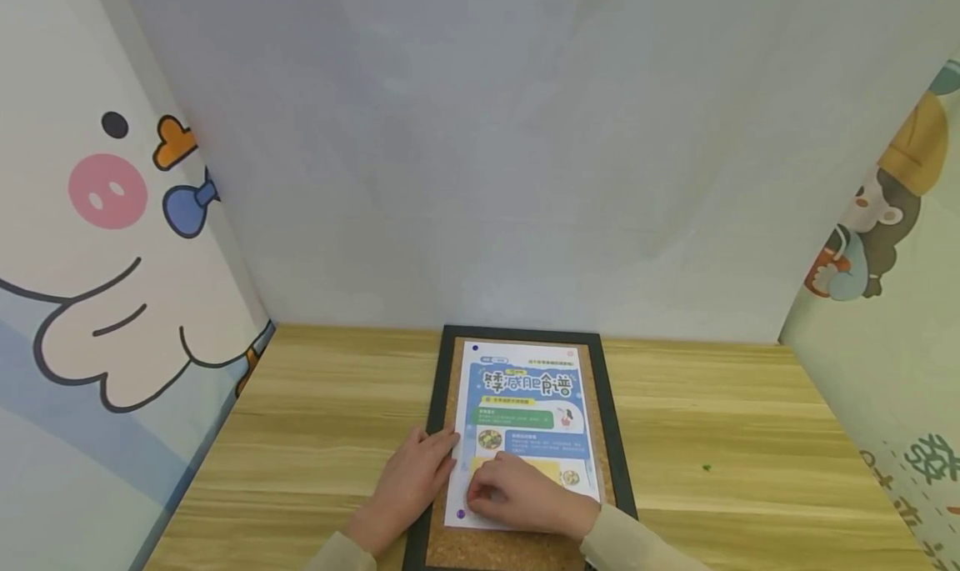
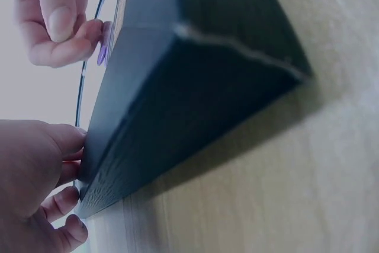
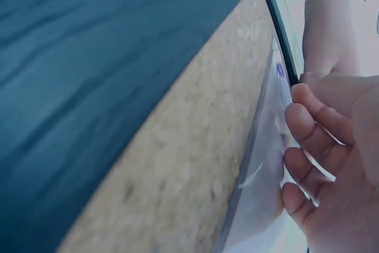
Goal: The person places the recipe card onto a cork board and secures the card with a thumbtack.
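A printed poster (image 1: 525, 396) with Chinese characters lies on a black-framed cork board (image 1: 480, 548). A purple pushpin (image 1: 461, 513) sits in its lower left corner, a dark blue one at the top left and a pale pink one at the top right. My left hand (image 1: 411, 481) rests on the board's left frame edge, its fingertips reaching the poster. Just right of the purple pin is my right hand (image 1: 517, 494), over the lower poster with loosely bent fingers. The right wrist view shows that pin (image 3: 280, 70) apart from the fingers. My right hand and wrist hide the poster's lower right corner.
The board lies on a wood-grain table (image 1: 720, 421). A tiny green bit (image 1: 707, 468) is on the table to the right. A pale curtain (image 1: 510, 154) stands behind, with cartoon-printed panels at left and right.
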`<state>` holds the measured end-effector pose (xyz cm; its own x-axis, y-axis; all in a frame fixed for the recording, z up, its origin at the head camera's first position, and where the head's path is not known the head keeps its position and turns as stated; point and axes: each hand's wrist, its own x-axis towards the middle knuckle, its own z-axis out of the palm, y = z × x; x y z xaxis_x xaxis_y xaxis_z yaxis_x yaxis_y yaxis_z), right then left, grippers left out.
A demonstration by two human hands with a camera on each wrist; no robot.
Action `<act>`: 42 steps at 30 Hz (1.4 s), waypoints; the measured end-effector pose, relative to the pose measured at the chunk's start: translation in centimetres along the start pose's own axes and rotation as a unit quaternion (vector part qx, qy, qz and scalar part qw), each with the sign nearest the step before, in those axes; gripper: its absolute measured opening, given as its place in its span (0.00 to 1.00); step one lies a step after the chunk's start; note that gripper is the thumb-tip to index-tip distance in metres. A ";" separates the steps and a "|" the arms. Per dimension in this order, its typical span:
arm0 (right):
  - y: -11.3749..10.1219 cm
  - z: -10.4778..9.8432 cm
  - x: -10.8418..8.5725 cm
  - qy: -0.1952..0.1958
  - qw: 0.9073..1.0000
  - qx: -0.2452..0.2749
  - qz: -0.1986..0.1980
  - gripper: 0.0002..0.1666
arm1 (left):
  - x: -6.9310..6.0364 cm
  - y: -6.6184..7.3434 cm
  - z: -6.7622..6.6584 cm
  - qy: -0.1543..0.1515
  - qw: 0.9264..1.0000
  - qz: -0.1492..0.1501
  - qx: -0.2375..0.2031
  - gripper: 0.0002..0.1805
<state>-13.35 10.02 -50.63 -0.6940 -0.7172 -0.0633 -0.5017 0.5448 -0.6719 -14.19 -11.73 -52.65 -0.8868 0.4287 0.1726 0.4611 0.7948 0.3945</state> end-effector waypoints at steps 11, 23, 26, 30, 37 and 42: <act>1.4 -1.6 -3.7 0.034 0.996 0.079 0.018 0.07 | -0.1 0.0 0.2 -0.017 1.000 -0.012 0.005 0.19; 4.3 -4.5 -8.2 0.088 0.990 0.086 0.063 0.10 | 0.0 -0.1 0.1 -0.021 1.000 -0.013 0.015 0.19; 5.1 -5.2 -9.5 0.108 0.987 0.081 0.087 0.09 | 0.0 -0.1 0.0 -0.018 1.000 -0.011 0.016 0.19; 6.1 -6.1 -11.1 0.134 0.982 0.074 0.109 0.08 | -0.1 -0.1 0.0 -0.016 1.000 -0.009 0.012 0.19; 7.9 -7.3 -14.2 0.187 0.973 0.059 0.121 0.06 | 0.0 0.0 0.0 -0.020 1.000 -0.010 0.009 0.19; 9.1 -7.6 -16.1 0.240 0.963 0.036 0.114 0.04 | 0.0 0.1 0.0 -0.029 0.999 -0.015 0.007 0.20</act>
<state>-10.66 29.83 -50.09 -0.9493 -0.2901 0.1210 -0.2829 0.6209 -0.7311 -14.17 -11.68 -52.58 -0.8967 0.4291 0.1081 0.4357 0.8134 0.3853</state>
